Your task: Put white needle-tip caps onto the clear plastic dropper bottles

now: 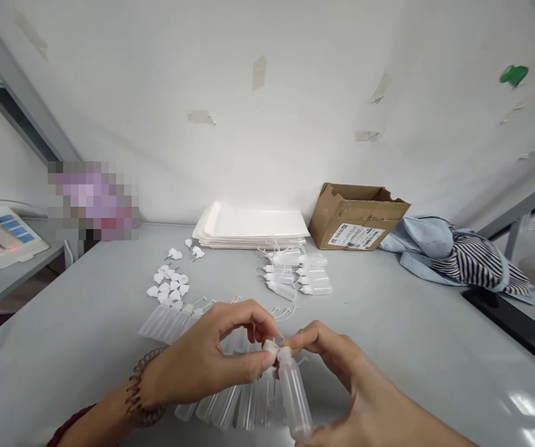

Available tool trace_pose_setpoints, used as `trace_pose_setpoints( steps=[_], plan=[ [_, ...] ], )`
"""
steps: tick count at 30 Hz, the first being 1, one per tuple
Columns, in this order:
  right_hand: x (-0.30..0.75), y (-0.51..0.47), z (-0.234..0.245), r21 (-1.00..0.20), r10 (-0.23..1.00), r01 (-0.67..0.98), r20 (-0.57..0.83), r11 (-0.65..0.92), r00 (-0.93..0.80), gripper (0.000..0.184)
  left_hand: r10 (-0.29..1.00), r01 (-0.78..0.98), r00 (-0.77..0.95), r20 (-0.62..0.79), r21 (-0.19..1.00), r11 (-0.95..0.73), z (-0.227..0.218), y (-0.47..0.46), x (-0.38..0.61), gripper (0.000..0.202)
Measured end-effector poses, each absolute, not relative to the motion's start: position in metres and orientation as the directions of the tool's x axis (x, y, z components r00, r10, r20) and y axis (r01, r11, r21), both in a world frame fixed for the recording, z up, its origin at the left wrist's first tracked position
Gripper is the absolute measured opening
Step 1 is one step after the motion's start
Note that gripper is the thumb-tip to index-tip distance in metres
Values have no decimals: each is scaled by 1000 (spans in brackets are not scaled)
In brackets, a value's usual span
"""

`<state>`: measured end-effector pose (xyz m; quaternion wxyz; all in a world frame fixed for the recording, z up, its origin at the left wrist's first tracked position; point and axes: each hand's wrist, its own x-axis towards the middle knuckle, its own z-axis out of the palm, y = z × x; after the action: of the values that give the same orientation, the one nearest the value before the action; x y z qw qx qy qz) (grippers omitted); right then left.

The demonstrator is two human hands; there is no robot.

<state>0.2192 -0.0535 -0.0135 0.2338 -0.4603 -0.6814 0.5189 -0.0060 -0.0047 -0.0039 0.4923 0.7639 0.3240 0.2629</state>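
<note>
My left hand [230,347] pinches a small white cap [271,347] between thumb and forefinger. Fingers of my right hand [342,372] are closed around a clear plastic squeeze bottle [295,397], tilted with its neck up beside the cap. Whether cap and neck touch, I cannot tell. Below and behind my hands lie several more clear bottles [221,406], partly covered by the left hand. Left of them is a loose pile of white needle-tip caps [167,282]. A second group of bottles [281,273], fitted with needle tips, lies beyond my hands.
A stack of white padded envelopes [253,226] rests against the wall, beside an open cardboard box [360,217]. To the right are folded blue and striped cloth [467,254] and a black phone [519,329]. A white device [7,236] sits at far left.
</note>
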Motion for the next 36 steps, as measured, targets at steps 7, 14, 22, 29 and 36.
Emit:
trace_pose_setpoints(
  steps=[7,14,22,29,36],
  plan=[
    [219,-44,-12,-966,860,258,-117,18,-496,58,787,352,597,159,829,-434,-6,-7,-5,11],
    [219,-36,-12,-997,831,76,-53,-13,-553,48,549,294,657,517,494,-818,-14,-7,-5,15],
    [217,-33,-11,-991,795,75,-137,-115,-592,45,355,334,750,558,145,-932,-16,-8,-6,18],
    [222,-31,-14,-964,758,-11,-201,-264,-621,43,380,377,742,552,125,-918,-21,-10,-9,17],
    [222,-29,-19,-956,786,-56,-202,-288,-585,39,448,394,740,501,216,-893,-21,-10,-10,15]
  ],
)
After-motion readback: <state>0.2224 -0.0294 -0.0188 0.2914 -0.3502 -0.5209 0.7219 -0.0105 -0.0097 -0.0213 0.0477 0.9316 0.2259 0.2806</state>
